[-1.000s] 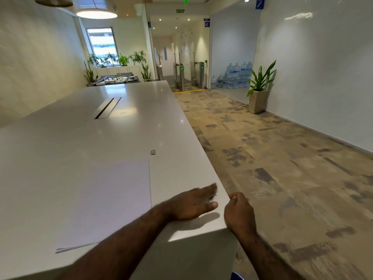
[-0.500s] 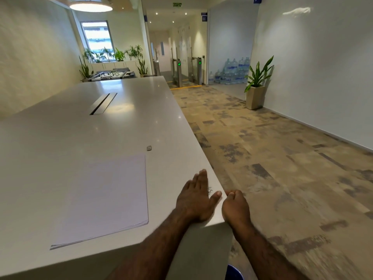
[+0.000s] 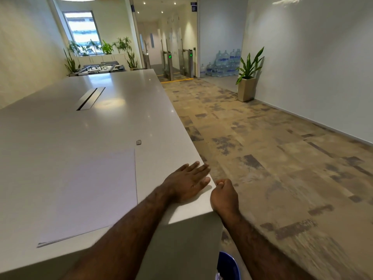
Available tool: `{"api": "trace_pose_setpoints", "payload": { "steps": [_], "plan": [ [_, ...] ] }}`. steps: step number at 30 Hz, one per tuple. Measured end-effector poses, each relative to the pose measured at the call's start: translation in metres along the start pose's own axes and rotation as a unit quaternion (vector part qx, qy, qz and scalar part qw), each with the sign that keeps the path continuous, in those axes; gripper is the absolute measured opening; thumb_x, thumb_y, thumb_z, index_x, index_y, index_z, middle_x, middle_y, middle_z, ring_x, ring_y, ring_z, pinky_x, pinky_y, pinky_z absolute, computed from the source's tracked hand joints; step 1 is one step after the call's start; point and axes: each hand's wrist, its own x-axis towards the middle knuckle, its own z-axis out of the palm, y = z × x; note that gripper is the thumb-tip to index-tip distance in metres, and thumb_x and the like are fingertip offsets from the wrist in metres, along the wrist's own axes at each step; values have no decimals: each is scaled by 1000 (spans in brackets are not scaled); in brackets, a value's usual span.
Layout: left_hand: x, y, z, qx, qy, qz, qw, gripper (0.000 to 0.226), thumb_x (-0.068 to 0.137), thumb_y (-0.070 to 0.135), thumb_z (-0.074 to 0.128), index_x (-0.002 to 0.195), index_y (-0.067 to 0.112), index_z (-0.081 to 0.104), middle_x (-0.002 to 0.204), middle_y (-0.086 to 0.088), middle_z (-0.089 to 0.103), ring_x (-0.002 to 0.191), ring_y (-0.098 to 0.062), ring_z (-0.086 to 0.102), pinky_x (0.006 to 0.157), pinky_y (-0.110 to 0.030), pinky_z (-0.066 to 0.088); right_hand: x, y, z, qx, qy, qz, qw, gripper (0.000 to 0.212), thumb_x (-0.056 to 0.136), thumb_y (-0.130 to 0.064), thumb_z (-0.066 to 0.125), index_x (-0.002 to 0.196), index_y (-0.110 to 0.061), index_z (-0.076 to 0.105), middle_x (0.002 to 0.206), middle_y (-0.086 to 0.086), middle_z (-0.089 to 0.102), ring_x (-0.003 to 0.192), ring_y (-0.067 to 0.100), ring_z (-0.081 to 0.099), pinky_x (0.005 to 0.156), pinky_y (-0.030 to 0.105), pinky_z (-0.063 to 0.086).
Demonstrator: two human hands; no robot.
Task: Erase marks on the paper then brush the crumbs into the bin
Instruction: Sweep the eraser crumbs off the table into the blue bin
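A white sheet of paper (image 3: 88,190) lies flat on the long white table (image 3: 113,122), with a thin stack under it. A small grey eraser (image 3: 138,142) sits just beyond the paper's far right corner. My left hand (image 3: 187,183) lies palm down on the table at its right edge, fingers stretched out and holding nothing. Just off that edge, below table level, my right hand (image 3: 223,196) has its fingers curled and its thumb against the forefinger. No crumbs are visible. A blue bin (image 3: 229,265) shows on the floor under my right forearm, mostly cut off.
The table's near right corner (image 3: 212,214) sits between my two forearms. Patterned carpet (image 3: 272,158) spreads to the right. A potted plant (image 3: 247,85) stands by the white wall, with water bottles (image 3: 222,64) behind it. A cable slot (image 3: 90,98) runs along the table's middle.
My left hand has turned fingers forward and slid along the table's right edge. The dark specks seen by its fingertips earlier no longer show. My right hand stays curled beside the edge.
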Motion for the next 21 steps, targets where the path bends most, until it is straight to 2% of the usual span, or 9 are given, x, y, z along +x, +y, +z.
{"api": "trace_pose_setpoints", "payload": {
  "steps": [3,5,7,9,12,15,17,19,21],
  "plan": [
    [-25,14,2,-59,22,-2,998,62,101,57,9,157,32,4,163,16,1,149,-1,-3,121,-27,0,1,3,0,6,-2,-5,1000,26,101,-18,35,117,-13,55,119,9,62,98,22,54,81,26,39],
    [-39,23,6,-135,77,-67,986,66,101,57,19,157,30,1,164,14,3,149,-4,6,118,-24,6,2,5,1,11,-7,-2,1000,26,101,-19,35,116,-14,55,117,9,62,94,20,53,81,28,43],
    [-49,36,12,-181,154,-152,959,69,100,57,26,158,28,1,164,12,6,149,-9,14,117,-29,16,4,7,2,18,-16,3,1000,25,101,-20,34,114,-16,55,114,7,63,93,19,55,81,30,47],
    [-52,49,17,-225,214,-196,930,65,102,49,31,158,26,7,164,9,12,148,-11,19,115,-28,19,4,7,2,55,-32,9,998,24,101,-22,34,110,-19,56,110,4,64,92,18,60,79,32,52],
    [-41,69,14,-308,298,-187,884,53,106,32,36,156,24,21,161,6,25,145,-11,27,110,-19,18,4,10,-6,129,-30,-12,991,21,100,-23,39,103,-21,60,103,1,66,90,17,63,80,35,56],
    [-23,86,4,-346,357,-165,851,48,105,21,39,153,20,31,156,3,35,142,-13,35,116,-27,27,12,9,-18,177,-21,-27,984,20,99,-27,44,98,-20,62,98,-2,69,91,14,65,83,32,54],
    [-7,102,3,-366,377,-140,839,47,103,19,40,150,17,37,153,-1,42,138,-15,41,114,-35,36,22,15,-29,193,-17,-18,981,21,99,-28,45,97,-18,64,96,-4,70,91,13,66,83,30,54],
    [8,115,1,-383,377,-121,835,45,102,20,41,147,17,42,149,-1,47,133,-15,47,108,-32,41,32,19,-38,200,-16,-12,980,23,98,-29,46,95,-16,65,92,-4,71,90,14,67,80,31,55],
    [28,132,1,-395,368,-107,835,42,102,20,42,143,18,48,144,0,52,128,-13,51,103,-26,42,47,29,-49,200,-12,-4,980,22,97,-31,49,91,-17,65,89,-2,71,88,18,68,80,38,57]
  ]
}}
